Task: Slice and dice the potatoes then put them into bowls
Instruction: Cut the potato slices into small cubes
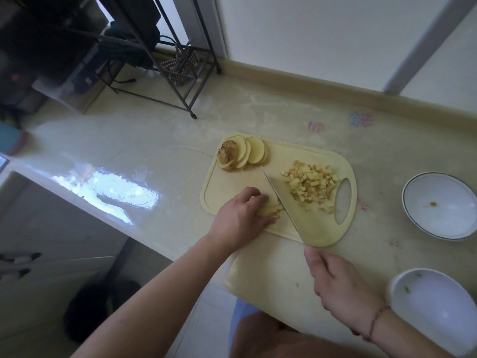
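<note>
A pale yellow cutting board [232, 184] lies on the counter. At its far left corner sits a fanned row of round potato slices [242, 156]. A heap of diced potato [311, 186] lies near the board's handle hole. My left hand [242, 218] holds down a small stack of potato strips [269, 210] with curled fingers at the board's near edge. My right hand [340, 288] grips the handle of a knife [281, 202], whose blade stands right beside the strips. Two white bowls wait at the right: the far bowl [438, 209] and the near bowl [433, 306].
The counter's near edge runs diagonally under my left forearm, with floor below. A black metal rack [165, 60] stands at the counter's far left. A wall and raised ledge [335, 86] border the back. Both bowls hold only small scraps.
</note>
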Demonstrator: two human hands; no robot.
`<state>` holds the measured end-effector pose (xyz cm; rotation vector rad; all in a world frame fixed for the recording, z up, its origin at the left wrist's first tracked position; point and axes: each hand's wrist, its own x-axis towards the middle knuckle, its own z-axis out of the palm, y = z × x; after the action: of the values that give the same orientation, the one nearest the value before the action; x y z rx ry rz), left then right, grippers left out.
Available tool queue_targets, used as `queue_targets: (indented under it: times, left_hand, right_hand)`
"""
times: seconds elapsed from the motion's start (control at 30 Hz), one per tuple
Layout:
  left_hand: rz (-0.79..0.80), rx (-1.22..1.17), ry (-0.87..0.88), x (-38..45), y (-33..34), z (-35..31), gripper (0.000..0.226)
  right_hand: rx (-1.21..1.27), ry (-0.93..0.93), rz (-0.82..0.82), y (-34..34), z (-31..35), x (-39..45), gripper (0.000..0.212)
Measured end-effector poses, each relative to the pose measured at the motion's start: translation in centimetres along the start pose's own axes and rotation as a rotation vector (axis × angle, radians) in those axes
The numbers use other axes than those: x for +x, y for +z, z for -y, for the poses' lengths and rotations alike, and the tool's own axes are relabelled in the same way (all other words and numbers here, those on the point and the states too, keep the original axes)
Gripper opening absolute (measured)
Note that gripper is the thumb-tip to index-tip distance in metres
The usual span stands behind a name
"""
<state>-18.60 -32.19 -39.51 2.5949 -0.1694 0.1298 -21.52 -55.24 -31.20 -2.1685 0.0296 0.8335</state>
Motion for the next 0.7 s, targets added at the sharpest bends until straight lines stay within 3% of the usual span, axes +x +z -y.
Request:
queue_targets:
  times: [0.47,0.7]
  left_hand:
    - [-0.083,-0.013,-0.243,0.4,0.8,-2.6,0.047]
    - [-0.078,-0.055,-0.201,-0.6,-0.1,-2.1,0.045]
  right_hand:
    - [0.125,0.020,0.129,-0.3,0.9,1.4,0.054]
    - [0.059,0.010,0.112,-1.1,0.2,1.5,0.056]
